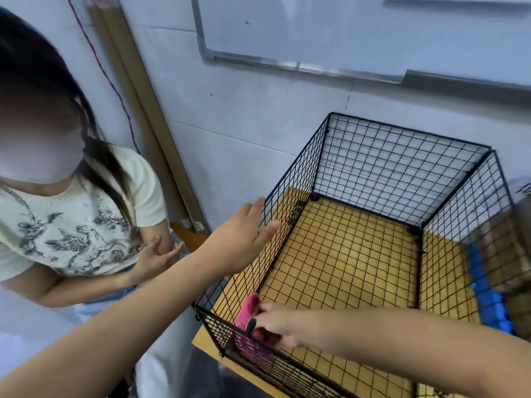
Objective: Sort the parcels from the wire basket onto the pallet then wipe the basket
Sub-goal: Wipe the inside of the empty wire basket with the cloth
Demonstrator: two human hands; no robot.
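A second person in a cream top with grey bird prints (80,225) stands at the far left, well apart from the work.

Next comes the left hand (244,228). Its fingers are straight and flat, and it holds nothing. The fingertips are right at the top of the left wall of the black wire basket (388,173), but I cannot tell if they press on it.

The basket sits on a yellow wooden table top (201,344). No parcels are in it, so I think the sorting is done and wiping is the job now.

The pink fuzzy cloth (249,308) is in the near left corner of the basket, up against the wires. The right hand (275,326) pinches it there, with the fingers curled round it. This hand is the one at the cloth. From here, most of the basket floor lies away and to the right, so I think the wipe has to go that way.

At the far right are a blue plastic pallet (488,300) and blurry brown parcels (500,254).
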